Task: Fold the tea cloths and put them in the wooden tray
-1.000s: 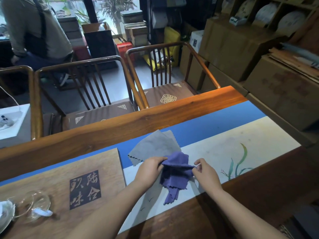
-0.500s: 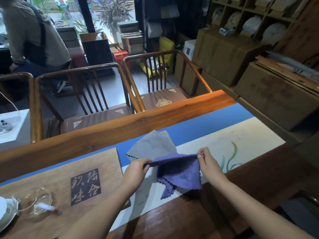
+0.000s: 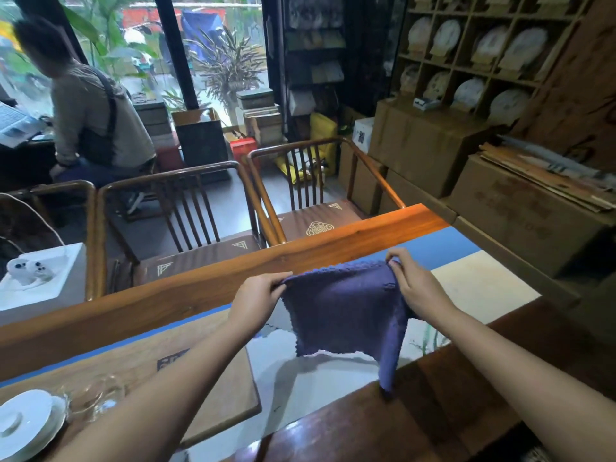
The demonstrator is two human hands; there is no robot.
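A person holds a purple tea cloth (image 3: pixel 343 315) up above a long wooden worktop (image 3: pixel 186 288), stretched flat by its two upper corners. The left hand (image 3: pixel 258 296) pinches the left corner between thumb and fingers; the right hand (image 3: pixel 411 281) pinches the right corner the same way. The cloth's top edge runs nearly level from hand to hand, rising slightly to the right, and the fabric hangs downward, one bottom corner trailing lowest at the right and reaching the worktop's near edge. Below it lies a pale table runner (image 3: pixel 480 285) with a blue border. A wooden tray (image 3: pixel 226 395) sits to the left, its dark stamped panel mostly hidden by the left forearm and unreadable. A white lidded cup (image 3: pixel 26 421) stands at the tray's near-left end. Two wooden chairs (image 3: pixel 186 208) face the worktop's far side. Cardboard boxes (image 3: pixel 423 145) are stacked at right beneath shelves (image 3: pixel 473 51) of round wrapped cakes. A person (image 3: pixel 90 111) sits by the window.
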